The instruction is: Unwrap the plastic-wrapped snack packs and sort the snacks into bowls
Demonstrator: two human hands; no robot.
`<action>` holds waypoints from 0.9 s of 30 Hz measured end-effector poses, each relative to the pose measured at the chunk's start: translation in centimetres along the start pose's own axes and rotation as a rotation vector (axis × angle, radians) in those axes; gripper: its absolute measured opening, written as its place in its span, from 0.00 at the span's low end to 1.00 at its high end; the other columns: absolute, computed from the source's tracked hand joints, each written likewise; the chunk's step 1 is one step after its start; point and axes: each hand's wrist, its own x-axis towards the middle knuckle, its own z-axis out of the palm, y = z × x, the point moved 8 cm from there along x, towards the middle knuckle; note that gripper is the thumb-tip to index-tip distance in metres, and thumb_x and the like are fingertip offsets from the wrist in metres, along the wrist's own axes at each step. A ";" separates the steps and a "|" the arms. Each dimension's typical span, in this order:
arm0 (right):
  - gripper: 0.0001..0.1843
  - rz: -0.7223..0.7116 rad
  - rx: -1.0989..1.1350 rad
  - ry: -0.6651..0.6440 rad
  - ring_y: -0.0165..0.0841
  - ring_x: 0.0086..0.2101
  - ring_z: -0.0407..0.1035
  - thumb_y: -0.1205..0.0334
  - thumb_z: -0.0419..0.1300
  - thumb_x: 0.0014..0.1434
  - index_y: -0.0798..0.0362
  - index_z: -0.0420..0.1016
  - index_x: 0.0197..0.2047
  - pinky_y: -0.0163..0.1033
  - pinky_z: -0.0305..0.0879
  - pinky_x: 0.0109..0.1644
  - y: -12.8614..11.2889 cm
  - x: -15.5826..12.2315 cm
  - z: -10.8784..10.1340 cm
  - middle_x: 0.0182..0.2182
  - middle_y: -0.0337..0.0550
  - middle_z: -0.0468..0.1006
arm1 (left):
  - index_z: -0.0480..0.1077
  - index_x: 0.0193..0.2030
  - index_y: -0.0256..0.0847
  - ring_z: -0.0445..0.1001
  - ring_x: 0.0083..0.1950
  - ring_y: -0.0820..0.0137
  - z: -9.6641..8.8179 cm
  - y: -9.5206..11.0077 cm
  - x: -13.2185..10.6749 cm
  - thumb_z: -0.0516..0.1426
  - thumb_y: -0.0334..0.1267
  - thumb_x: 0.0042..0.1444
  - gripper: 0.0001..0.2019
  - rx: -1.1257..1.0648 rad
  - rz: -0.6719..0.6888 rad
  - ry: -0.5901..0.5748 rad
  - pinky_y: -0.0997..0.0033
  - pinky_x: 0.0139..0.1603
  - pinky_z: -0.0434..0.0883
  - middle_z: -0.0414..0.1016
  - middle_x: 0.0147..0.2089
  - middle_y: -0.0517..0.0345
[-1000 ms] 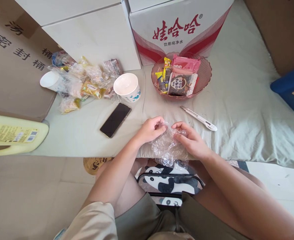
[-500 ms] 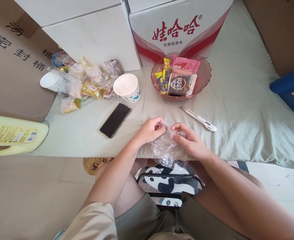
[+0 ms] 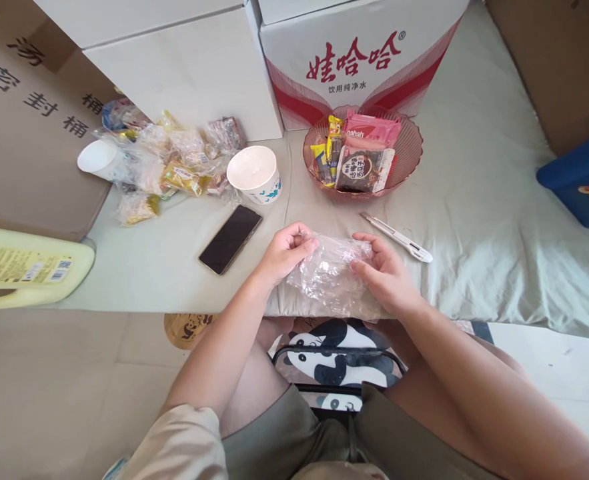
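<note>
A crumpled clear plastic bag [image 3: 329, 273] lies at the near edge of a cloth-covered surface [image 3: 474, 200], stretched between both hands. My left hand [image 3: 287, 250] pinches its left top edge with closed fingers. My right hand [image 3: 384, 273] grips its right side, thumb and fingers pressed on the plastic. Whether anything is inside the bag is not visible. A white utility knife [image 3: 397, 237] rests just beyond my right hand.
A black phone [image 3: 230, 239] lies left of my hands. Behind it stand a paper cup [image 3: 254, 175], a heap of wrapped snacks [image 3: 174, 167] with a second cup [image 3: 97, 160], a pink bowl [image 3: 411, 143] of snack packs, cartons, a yellow jug [image 3: 24, 273], a blue box [image 3: 579, 177].
Both hands have drawn apart and lifted slightly, pulling the plastic bag wider and up off the edge; before, they were close together over it.
</note>
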 end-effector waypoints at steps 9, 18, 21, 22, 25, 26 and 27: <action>0.18 -0.039 -0.020 -0.035 0.31 0.31 0.68 0.52 0.67 0.53 0.47 0.68 0.44 0.37 0.65 0.36 -0.4 0.2 0.2 0.33 0.36 0.74 | 0.74 0.39 0.37 0.75 0.36 0.72 0.8 -0.8 -0.2 0.69 0.46 0.48 0.18 -0.010 -0.085 -0.148 0.72 0.40 0.70 0.77 0.36 0.57; 0.16 -0.029 -0.145 -0.040 0.31 0.26 0.68 0.45 0.61 0.61 0.48 0.67 0.35 0.37 0.66 0.31 -0.7 -0.1 0.2 0.26 0.36 0.74 | 0.67 0.46 0.41 0.71 0.20 0.72 0.6 -1.0 -0.3 0.63 0.51 0.56 0.19 0.128 -0.118 -0.128 0.73 0.23 0.68 0.72 0.22 0.66; 0.14 -0.005 -0.028 -0.050 0.28 0.19 0.61 0.46 0.61 0.62 0.46 0.67 0.40 0.35 0.60 0.24 0.3 0.0 0.1 0.20 0.31 0.69 | 0.65 0.48 0.43 0.69 0.17 0.71 0.5 -0.7 -0.8 0.64 0.50 0.54 0.21 0.004 -0.155 -0.173 0.73 0.21 0.67 0.71 0.20 0.67; 0.13 -0.013 0.019 -0.047 0.28 0.19 0.60 0.47 0.62 0.61 0.46 0.68 0.40 0.35 0.59 0.24 0.4 0.0 0.0 0.20 0.30 0.68 | 0.65 0.48 0.43 0.70 0.18 0.72 0.4 -0.4 -0.8 0.65 0.49 0.53 0.21 -0.059 -0.144 -0.174 0.74 0.22 0.68 0.72 0.21 0.67; 0.08 -0.054 0.146 -0.050 0.28 0.23 0.63 0.54 0.64 0.56 0.47 0.72 0.36 0.35 0.60 0.28 0.1 0.1 -0.3 0.23 0.34 0.70 | 0.70 0.38 0.40 0.71 0.23 0.73 0.1 0.4 -0.8 0.66 0.47 0.47 0.16 -0.211 -0.124 -0.212 0.74 0.24 0.68 0.73 0.25 0.62; 0.07 -0.059 0.167 -0.069 0.29 0.24 0.64 0.56 0.64 0.54 0.48 0.73 0.34 0.36 0.61 0.29 0.0 0.1 -0.2 0.23 0.35 0.70 | 0.71 0.33 0.38 0.71 0.24 0.73 0.1 0.5 -0.7 0.65 0.48 0.47 0.16 -0.228 -0.119 -0.235 0.74 0.25 0.67 0.73 0.26 0.59; 0.07 -0.060 0.175 -0.096 0.30 0.25 0.64 0.55 0.63 0.53 0.49 0.74 0.33 0.37 0.62 0.30 -0.2 0.1 -0.1 0.24 0.37 0.71 | 0.70 0.28 0.37 0.70 0.25 0.74 0.1 0.7 -0.7 0.64 0.50 0.48 0.17 -0.222 -0.109 -0.251 0.74 0.25 0.66 0.73 0.27 0.57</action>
